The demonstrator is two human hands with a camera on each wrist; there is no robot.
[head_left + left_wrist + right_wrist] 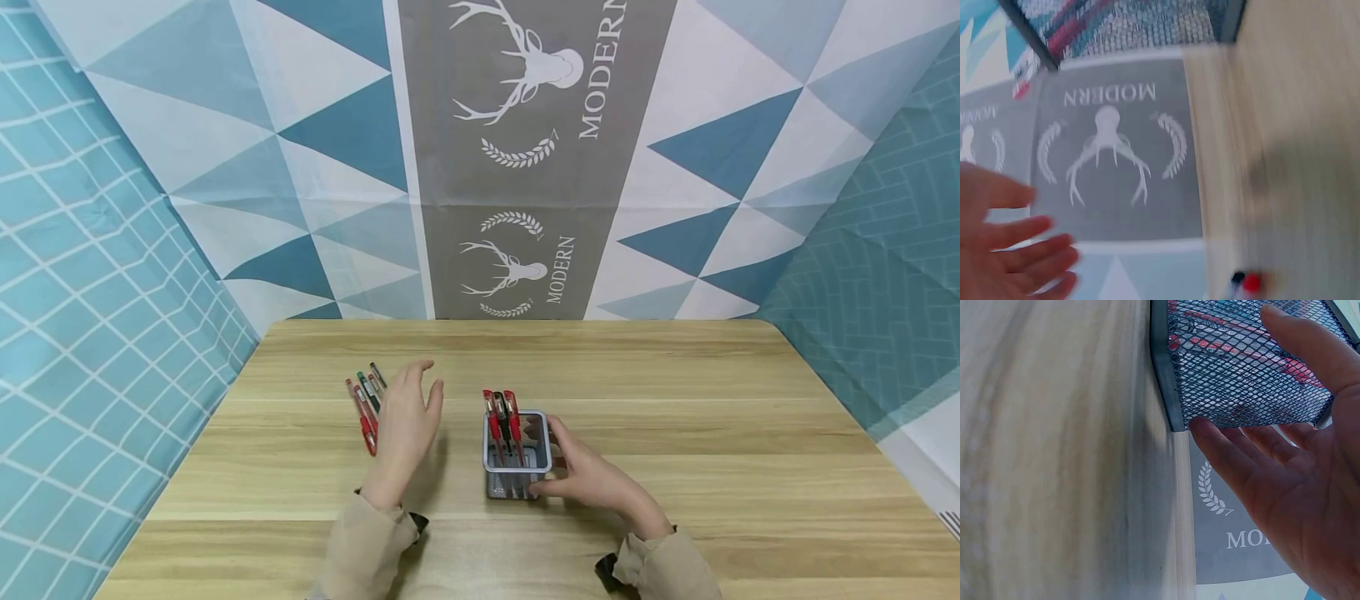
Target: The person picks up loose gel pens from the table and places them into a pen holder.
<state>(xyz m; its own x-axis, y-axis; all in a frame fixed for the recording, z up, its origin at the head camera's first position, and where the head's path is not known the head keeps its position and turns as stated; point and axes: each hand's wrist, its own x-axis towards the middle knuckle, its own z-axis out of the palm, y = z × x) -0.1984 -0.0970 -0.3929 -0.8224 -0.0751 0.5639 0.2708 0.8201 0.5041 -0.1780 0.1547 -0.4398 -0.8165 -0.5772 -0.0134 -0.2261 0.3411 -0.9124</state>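
A square mesh pen holder stands upright on the table, with red-capped pens and a black-capped pen leaning inside. My right hand grips it at its right side, thumb at the front and fingers around the right and back; the right wrist view shows them against the mesh wall. My left hand holds nothing, fingers loosely extended, between the holder and a group of loose pens. It partly hides those pens. The left wrist view is blurred.
The loose pens lie on the left part of the wooden table, among them a red-capped pen. Behind the table's far edge hangs a patterned cloth. Blue checked cloth borders the left side.
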